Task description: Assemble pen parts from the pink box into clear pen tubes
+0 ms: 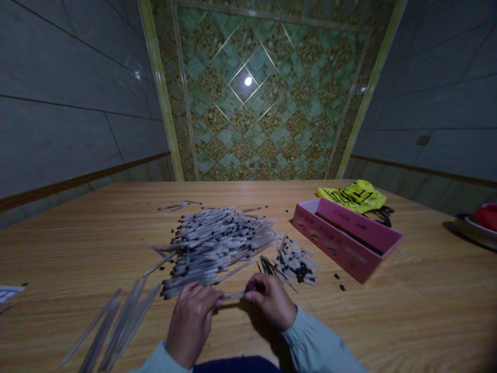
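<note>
A slim, clear tube (233,297) spans the gap between my two hands, just above the table's near part. My left hand (195,316) pinches its left end, and the fingers of my right hand (269,299) are closed around its right end. Just beyond my hands lies a large heap of slender translucent tubes with black ends (223,241). Close to my right hand are thin dark sticks (267,265) and a small pile of short clear pieces with black ones (298,261). Longer clear tubes (124,321) lie left of my left hand.
A long pink open box (341,241) stands right of the heap. Behind it lies a yellow bag with black print (355,196). A bowl-like dish with something red (483,223) sits at the far right. A printed paper (11,294) lies at the left edge.
</note>
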A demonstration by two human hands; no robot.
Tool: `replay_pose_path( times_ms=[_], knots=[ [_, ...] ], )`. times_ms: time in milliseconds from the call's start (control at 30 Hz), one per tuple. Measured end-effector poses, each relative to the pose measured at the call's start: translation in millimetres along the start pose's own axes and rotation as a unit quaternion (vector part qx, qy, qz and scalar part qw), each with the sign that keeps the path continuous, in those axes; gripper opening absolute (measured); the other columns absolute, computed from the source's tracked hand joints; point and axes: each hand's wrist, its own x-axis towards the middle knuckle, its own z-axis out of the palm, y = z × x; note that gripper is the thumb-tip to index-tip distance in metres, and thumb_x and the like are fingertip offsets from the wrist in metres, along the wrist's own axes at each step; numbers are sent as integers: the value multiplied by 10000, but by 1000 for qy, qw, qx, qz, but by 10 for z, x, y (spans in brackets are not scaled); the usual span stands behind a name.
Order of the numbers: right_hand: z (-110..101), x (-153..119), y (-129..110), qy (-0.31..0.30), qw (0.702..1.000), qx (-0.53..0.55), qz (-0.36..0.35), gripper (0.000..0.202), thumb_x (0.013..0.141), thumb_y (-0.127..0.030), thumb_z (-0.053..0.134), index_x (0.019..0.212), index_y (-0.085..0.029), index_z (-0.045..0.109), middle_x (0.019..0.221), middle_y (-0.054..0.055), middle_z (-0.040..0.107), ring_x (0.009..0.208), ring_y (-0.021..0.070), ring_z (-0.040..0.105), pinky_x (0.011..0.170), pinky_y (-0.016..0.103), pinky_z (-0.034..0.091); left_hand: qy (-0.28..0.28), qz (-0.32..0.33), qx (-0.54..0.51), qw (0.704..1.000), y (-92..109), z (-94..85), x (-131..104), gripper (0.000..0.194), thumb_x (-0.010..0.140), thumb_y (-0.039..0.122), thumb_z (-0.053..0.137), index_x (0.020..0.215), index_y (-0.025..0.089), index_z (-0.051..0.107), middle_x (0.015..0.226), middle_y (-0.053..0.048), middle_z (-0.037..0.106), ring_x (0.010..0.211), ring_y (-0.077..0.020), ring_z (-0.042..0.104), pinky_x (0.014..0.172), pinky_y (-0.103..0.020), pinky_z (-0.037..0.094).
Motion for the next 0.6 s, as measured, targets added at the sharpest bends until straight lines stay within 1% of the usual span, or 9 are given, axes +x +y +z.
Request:
replay_pose_path(
  times_ms=[33, 133, 233, 300, 367, 433, 500, 533, 600],
  knots=[
    [4, 1, -7, 4, 1000, 11, 3, 16, 659, -145, 606, 673, -139, 611, 626, -1, 593, 605, 121, 516, 532, 205, 340, -1, 1, 0, 1000, -3, 0, 2, 202, 817, 134, 509, 866, 264, 657, 794, 10, 689, 781, -185, 603, 863, -426, 349],
    [5, 4, -15, 13, 999, 42, 14, 110, 627, -162, 650, 719, -143, 593, 624, -16, 571, 579, 114, 501, 510, 200, 340, -2, 2, 6, 1000, -13, 0, 1, 218, 822, 130, 496, 880, 262, 660, 803, 5, 691, 794, -185, 606, 867, -426, 347],
    [-6, 1, 7, 0, 1000, 22, 16, 136, 716, -275, 619, 689, -144, 592, 590, -12, 556, 550, 112, 491, 503, 207, 337, 0, -1, 15, 1000, -16, -4, -6, 233, 823, 125, 490, 902, 261, 661, 813, 1, 693, 808, -189, 609, 866, -428, 348],
    [-11, -5, 28, -16, 1000, 3, 10, 216, 779, -280, 543, 620, -144, 594, 568, 0, 559, 559, 117, 499, 521, 214, 344, -3, -1, 18, 1000, -16, -6, -10, 222, 823, 132, 492, 892, 258, 661, 807, 1, 692, 800, -189, 610, 866, -432, 348],
    [-9, -9, 37, -18, 1000, 14, 1, 156, 749, -222, 556, 623, -144, 607, 591, 3, 573, 595, 121, 512, 548, 214, 360, -5, -1, 19, 1000, -17, -4, -11, 212, 823, 138, 495, 882, 256, 661, 805, 2, 692, 793, -189, 611, 869, -434, 348],
    [-1, -8, 30, -12, 998, 56, 5, 61, 663, -161, 613, 722, -146, 622, 642, -7, 580, 619, 121, 518, 554, 207, 374, -5, -1, 20, 1000, -19, 0, -9, 212, 820, 132, 497, 880, 256, 659, 810, 3, 693, 793, -189, 611, 870, -436, 346],
    [5, -5, 10, -12, 995, 93, 22, 236, 606, -152, 658, 838, -148, 614, 661, -21, 569, 598, 114, 509, 532, 201, 377, -8, -2, 19, 1000, -20, 4, -4, 216, 815, 124, 501, 883, 257, 656, 819, 4, 694, 802, -190, 610, 871, -436, 345],
    [4, -3, -2, -14, 995, 94, 28, 246, 611, -174, 668, 850, -146, 611, 651, -23, 561, 581, 111, 502, 520, 201, 372, -8, -4, 19, 1000, -19, 5, -1, 215, 815, 123, 501, 882, 257, 655, 823, 4, 694, 808, -191, 609, 870, -436, 345],
    [-2, -4, -24, -19, 998, 59, 30, 124, 675, -231, 637, 757, -139, 618, 600, -20, 550, 551, 109, 490, 512, 209, 358, -10, -7, 16, 1000, -14, 5, 5, 204, 820, 136, 501, 877, 259, 654, 819, 4, 692, 808, -192, 609, 869, -438, 345]
  ],
)
